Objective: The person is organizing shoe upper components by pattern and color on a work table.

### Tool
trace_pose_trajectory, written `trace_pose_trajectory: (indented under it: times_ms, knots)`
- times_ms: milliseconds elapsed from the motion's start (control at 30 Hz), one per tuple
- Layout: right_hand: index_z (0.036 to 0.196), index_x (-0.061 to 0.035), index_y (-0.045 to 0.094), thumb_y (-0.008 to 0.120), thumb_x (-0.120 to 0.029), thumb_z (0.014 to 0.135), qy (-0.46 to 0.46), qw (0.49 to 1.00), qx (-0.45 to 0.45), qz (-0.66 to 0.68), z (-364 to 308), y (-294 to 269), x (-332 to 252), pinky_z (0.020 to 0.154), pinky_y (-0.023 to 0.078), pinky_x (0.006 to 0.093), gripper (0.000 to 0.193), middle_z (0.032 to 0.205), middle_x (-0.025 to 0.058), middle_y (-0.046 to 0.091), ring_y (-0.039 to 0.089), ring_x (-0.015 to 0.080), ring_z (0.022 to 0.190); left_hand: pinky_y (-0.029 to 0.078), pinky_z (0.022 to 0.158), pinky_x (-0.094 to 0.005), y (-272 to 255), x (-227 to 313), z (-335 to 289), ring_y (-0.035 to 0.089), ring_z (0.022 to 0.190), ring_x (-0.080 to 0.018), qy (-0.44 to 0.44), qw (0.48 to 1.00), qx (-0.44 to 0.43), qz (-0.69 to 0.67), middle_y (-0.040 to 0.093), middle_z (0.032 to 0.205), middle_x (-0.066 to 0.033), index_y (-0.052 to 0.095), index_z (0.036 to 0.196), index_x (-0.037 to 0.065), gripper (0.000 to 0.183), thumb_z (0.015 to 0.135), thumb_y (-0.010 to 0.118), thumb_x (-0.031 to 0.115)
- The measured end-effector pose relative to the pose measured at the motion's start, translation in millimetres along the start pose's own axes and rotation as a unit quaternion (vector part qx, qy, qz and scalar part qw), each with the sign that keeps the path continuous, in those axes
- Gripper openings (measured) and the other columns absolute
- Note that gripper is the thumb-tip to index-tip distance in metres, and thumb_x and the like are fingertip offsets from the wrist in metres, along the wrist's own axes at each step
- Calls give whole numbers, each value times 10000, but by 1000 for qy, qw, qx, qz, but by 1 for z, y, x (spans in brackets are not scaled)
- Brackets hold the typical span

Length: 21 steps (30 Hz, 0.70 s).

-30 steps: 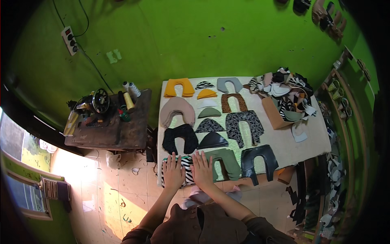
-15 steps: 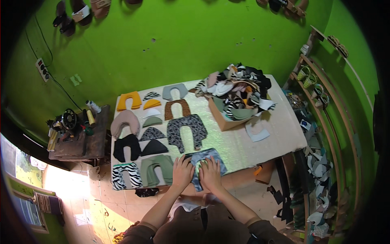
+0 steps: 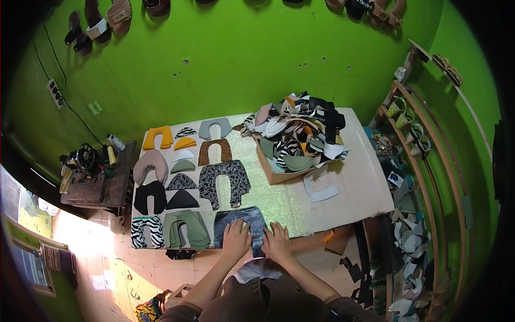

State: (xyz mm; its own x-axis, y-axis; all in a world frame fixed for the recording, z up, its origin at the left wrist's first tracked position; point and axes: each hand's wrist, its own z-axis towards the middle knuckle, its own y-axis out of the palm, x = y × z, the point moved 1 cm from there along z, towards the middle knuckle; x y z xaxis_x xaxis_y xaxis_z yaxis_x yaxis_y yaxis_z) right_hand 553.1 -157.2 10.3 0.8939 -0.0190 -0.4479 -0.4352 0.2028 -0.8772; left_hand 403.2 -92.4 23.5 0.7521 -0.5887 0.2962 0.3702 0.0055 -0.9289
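Observation:
A blue-grey, denim-like U-shaped piece (image 3: 241, 216) lies at the table's near edge, apparently stacked on others. Fingers spread, my left hand (image 3: 237, 240) rests on its left side. My right hand (image 3: 277, 244) touches its right edge, fingers stretched out and apart. Just left of them lie a stack of green U-shaped pieces (image 3: 197, 220) and zebra-striped ones (image 3: 140, 224). Beyond my hands is a large black-and-grey patterned piece (image 3: 208, 180). What lies under my palms is hidden.
On the table (image 3: 357, 182) stands a cardboard box (image 3: 263, 162) heaped with scraps, with a pale blue curved piece (image 3: 323, 194) before it. More cut stacks, such as yellow ones (image 3: 152, 134), fill the left side. A sewing machine (image 3: 86, 156) stands left; a wooden rack (image 3: 416, 126) right.
Both hands have shifted on the denim-like piece, which now lies squarer beside the green stack, its top uncovered. The whole view has moved a little.

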Motion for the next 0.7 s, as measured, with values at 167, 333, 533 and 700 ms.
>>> trace_pose_trajectory:
  times_ms: [167,333,533,700]
  knots:
    - [1144,-52,534,552,-213,803,-6,1000,-10,28,4,-3,12,1000,262,530,378,1214,194,446,369,353,1207,281,1005,-466,-1,16,13,408,1199,-304,7,999,-25,-38,457,1260,-159,525,1181,85,415,818,548,284]
    - [1128,-53,538,546,-190,811,-1,999,2,45,13,-2,26,978,295,504,346,1194,188,456,405,352,1160,287,1002,-468,4,13,22,411,1197,-309,10,998,-35,-42,459,1253,-159,507,1196,84,433,812,558,278]
    - [1094,-36,542,547,-130,794,-6,994,14,109,13,-11,44,930,361,425,315,1145,174,481,450,345,1087,307,987,-485,8,30,37,410,1189,-329,9,996,-39,-75,451,1243,-182,491,1204,75,445,805,571,256]
    - [1082,-25,541,516,-37,783,-82,979,37,182,45,-46,58,898,398,406,300,1097,175,505,477,346,1045,365,938,-454,5,53,67,473,1083,-356,-24,992,18,-119,480,1195,-204,518,1148,19,408,791,582,206]
